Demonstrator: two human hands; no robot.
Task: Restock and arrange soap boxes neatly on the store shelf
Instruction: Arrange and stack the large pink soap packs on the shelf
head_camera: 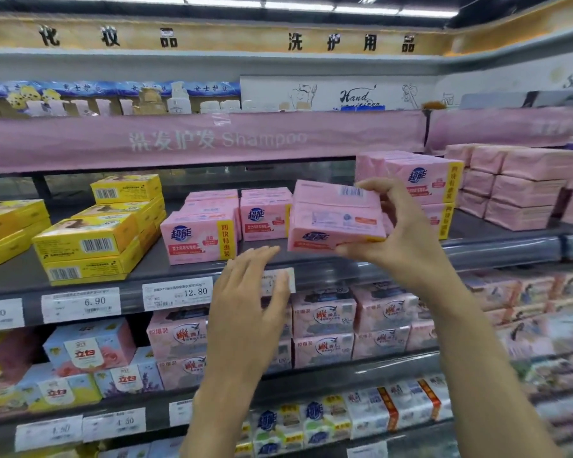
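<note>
My right hand grips a pink soap pack by its right end, holding it tilted in the air just above the front of the grey shelf. My left hand hovers below and left of the pack with straight fingers, in front of the shelf edge and its price tags, holding nothing. On the shelf stand more pink soap packs: one at the front left, one further back, and a stack behind my right hand.
Yellow soap boxes are stacked at the left of the same shelf. Paler pink wrapped packs fill the right. A pink shampoo banner hangs above. Price tags line the shelf edge, and lower shelves hold more soap packs.
</note>
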